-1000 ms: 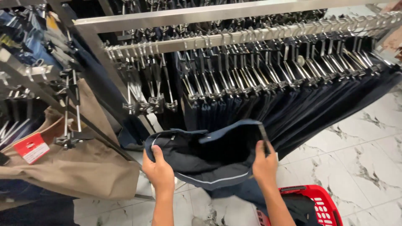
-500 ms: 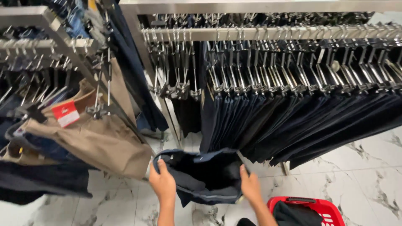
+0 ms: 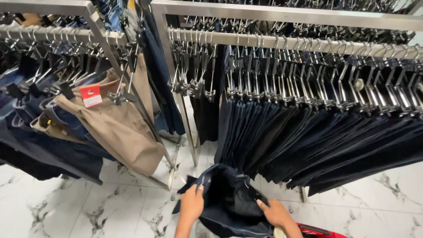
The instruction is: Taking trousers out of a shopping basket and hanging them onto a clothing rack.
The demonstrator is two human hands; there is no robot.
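Observation:
Low in the head view, both my hands hold a dark navy garment (image 3: 229, 200), folded and bunched between them. My left hand (image 3: 192, 204) grips its left edge. My right hand (image 3: 274, 213) grips its right side near a dark flap. The garment hangs just below a long row of dark navy trousers (image 3: 317, 141) clipped on metal hangers (image 3: 282, 83) along a steel rail (image 3: 286, 11).
A second rack (image 3: 57, 33) at left carries tan trousers (image 3: 119, 128) with a red and white tag (image 3: 91, 96), plus blue jeans (image 3: 39, 132). A red plastic basket (image 3: 321, 231) sits at the bottom edge by my right hand. The floor is white marble tile (image 3: 66, 207).
The view swung to the right and downward across the racks. My hands drew closer together, gathering the dark garment into a smaller bundle lower in the frame.

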